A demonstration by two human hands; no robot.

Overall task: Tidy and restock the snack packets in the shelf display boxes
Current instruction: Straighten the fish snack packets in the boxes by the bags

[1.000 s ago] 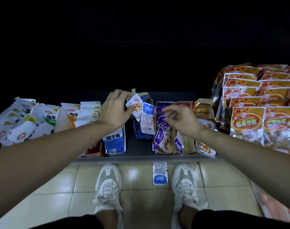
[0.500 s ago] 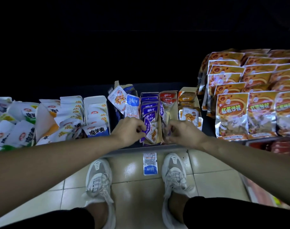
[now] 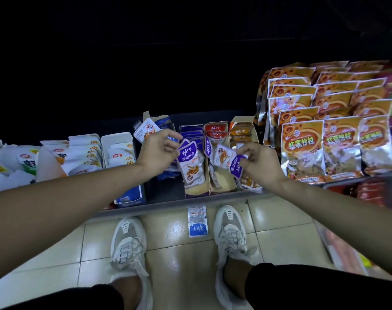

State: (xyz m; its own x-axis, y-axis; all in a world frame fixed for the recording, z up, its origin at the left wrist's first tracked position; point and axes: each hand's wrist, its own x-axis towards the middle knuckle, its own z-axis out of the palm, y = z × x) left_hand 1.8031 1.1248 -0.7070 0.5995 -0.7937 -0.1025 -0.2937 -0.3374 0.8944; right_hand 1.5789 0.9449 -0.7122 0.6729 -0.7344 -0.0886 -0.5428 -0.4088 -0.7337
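While a blue packet (image 3: 197, 222) lies flat on the floor (image 3: 56, 249) between the two shoes (image 3: 128, 240), just short of the shelf (image 3: 168, 205), I judge it a pickup for later. Past the shelf's front lip, both forearms reach in from either side, wrists about level. I have the left hand (image 3: 158, 151) curled, thumb and fingers seeming to pinch the top corner of an upright purple packet (image 3: 191, 166) that stands at the front of its narrow display box (image 3: 196, 191). The right hand (image 3: 259, 164), knuckles toward me, grips a small bunch of loose purple packets (image 3: 226, 157) over the neighbouring box, tilted and not yet seated. These sachets look light, soft and slick-skinned, so I reckon they will slide and fan out if squeezed mid-body; the flat sealed top edge is the place to take them. Further back, white packets (image 3: 87, 153) fill the boxes on the left and orange bags (image 3: 302, 148) stack up on the right.
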